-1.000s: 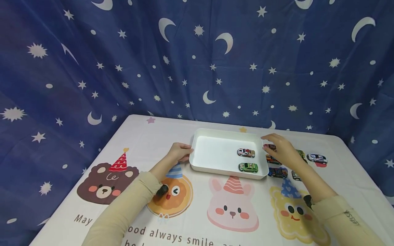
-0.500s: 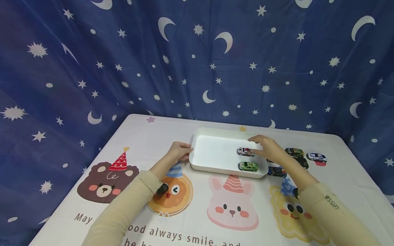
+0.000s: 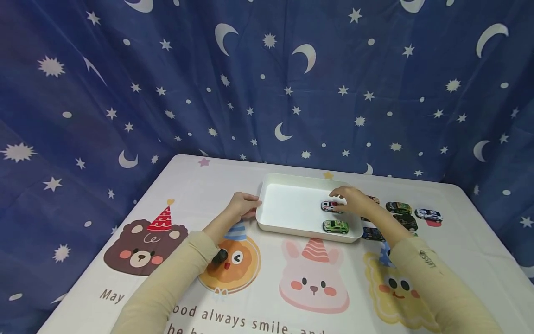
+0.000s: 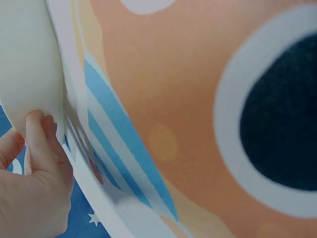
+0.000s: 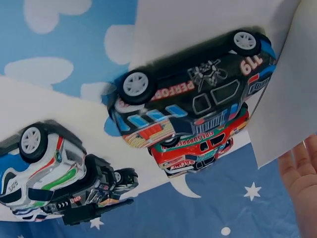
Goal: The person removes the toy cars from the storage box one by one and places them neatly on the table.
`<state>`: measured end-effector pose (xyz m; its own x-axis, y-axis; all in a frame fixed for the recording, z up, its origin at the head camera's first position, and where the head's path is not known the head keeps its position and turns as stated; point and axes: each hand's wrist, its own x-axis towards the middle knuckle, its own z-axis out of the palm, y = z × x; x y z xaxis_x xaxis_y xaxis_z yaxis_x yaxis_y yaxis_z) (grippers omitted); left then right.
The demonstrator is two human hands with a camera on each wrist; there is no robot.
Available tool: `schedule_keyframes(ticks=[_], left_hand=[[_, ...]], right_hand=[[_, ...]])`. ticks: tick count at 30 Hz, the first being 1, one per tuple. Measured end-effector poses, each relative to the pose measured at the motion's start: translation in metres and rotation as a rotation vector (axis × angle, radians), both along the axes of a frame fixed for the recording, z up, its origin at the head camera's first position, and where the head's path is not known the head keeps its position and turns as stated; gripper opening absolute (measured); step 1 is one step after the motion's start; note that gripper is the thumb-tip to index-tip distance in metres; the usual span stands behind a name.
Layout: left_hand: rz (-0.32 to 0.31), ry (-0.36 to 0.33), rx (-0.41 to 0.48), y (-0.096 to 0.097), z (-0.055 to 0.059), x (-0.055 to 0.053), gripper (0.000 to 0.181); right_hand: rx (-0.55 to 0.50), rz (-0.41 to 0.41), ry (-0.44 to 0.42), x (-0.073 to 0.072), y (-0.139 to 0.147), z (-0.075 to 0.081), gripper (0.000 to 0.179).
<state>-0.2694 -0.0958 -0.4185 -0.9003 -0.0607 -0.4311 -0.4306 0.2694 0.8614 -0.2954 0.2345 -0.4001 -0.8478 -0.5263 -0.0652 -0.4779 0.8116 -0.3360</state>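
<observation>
My left hand (image 3: pixel 243 205) pinches the left rim of a shallow white tray (image 3: pixel 288 230), thumb and fingers on either side of its wall in the left wrist view. Inside the tray, toward its right end, sit a white-and-red toy car (image 3: pixel 328 206) and a green toy car (image 3: pixel 335 227). My right hand (image 3: pixel 354 201) reaches over the tray's right rim. Its thumb lies at the right end of the white-and-red car and its forefinger arches above the far side, with a gap between them. In the right wrist view its fingertips are hidden behind the tray wall.
Outside the tray's right side stand several toy cars, including a black one marked 119 (image 5: pixel 198 94), a red one (image 5: pixel 198 144) and a white one (image 3: pixel 429 215). A printed cloth (image 3: pixel 233 315) covers the table. A blue star-patterned curtain (image 3: pixel 250 69) hangs behind.
My right hand has moved left, from beside the tray's right rim to over the white-and-red car. My left hand has stayed at the left rim, and both cars in the tray sit where they were.
</observation>
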Motion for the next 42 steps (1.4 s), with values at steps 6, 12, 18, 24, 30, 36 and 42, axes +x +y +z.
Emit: schedule_keyframes(ticks=[6,12,18,24,30,36,42], left_hand=[[-0.008,0.003,0.007,0.002,-0.002,-0.004,0.032],[-0.012,0.011,-0.009,0.0,-0.005,-0.002,0.033],[-0.012,0.003,-0.009,-0.001,-0.005,0.0,0.032],[-0.014,0.0,0.002,-0.001,-0.005,-0.002,0.032],[-0.008,0.006,-0.007,-0.002,-0.003,-0.001,0.032],[0.011,0.006,-0.003,-0.003,-0.001,0.001,0.032],[0.009,0.006,-0.001,-0.002,-0.002,-0.001,0.032]], right_hand=[[0.046,-0.019,-0.03,-0.004,0.0,-0.006,0.041],[0.078,-0.036,-0.023,-0.006,-0.004,-0.014,0.038],[0.1,-0.036,-0.001,-0.005,-0.009,-0.015,0.033],[0.119,-0.032,0.01,-0.004,-0.009,-0.013,0.033],[0.097,-0.045,0.018,-0.003,-0.01,-0.01,0.033],[0.065,-0.015,0.015,-0.001,-0.011,-0.007,0.03],[0.042,-0.046,-0.01,0.003,-0.01,-0.003,0.029]])
